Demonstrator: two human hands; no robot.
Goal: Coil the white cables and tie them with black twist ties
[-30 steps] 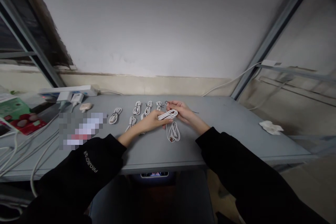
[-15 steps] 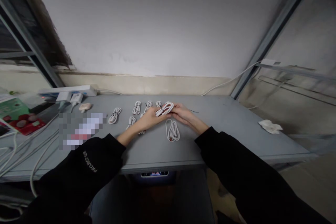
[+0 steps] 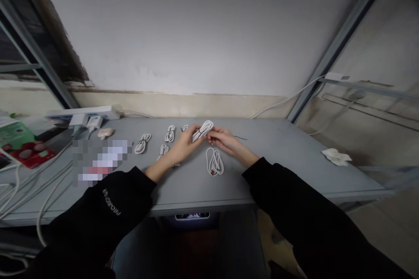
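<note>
Above the desk, my left hand (image 3: 186, 143) grips a coiled white cable (image 3: 205, 128) with a dark tie around its middle. Beside it, my right hand (image 3: 225, 140) has its fingers pinched together at the coil's right side; what lies between them is hidden. A looser white cable (image 3: 215, 162), with no tie that I can see, rests on the desk below my hands. Left of them lie tied cable bundles, among them one bundle (image 3: 142, 144) and another bundle (image 3: 170, 133); several are partly covered by my left hand. A thin black tie (image 3: 241, 137) lies beyond my right hand.
The grey desk (image 3: 294, 161) meets a wall at the back. A power strip (image 3: 108, 112) with plugs, a small pinkish case (image 3: 105, 133), a red and green box (image 3: 28, 146) and loose cords occupy the left. Crumpled white tissue (image 3: 336, 157) sits at right.
The coil in my left hand has tilted more upright, its tie now plainer to see. My right fingers have drawn into a pinch and shifted slightly left.
</note>
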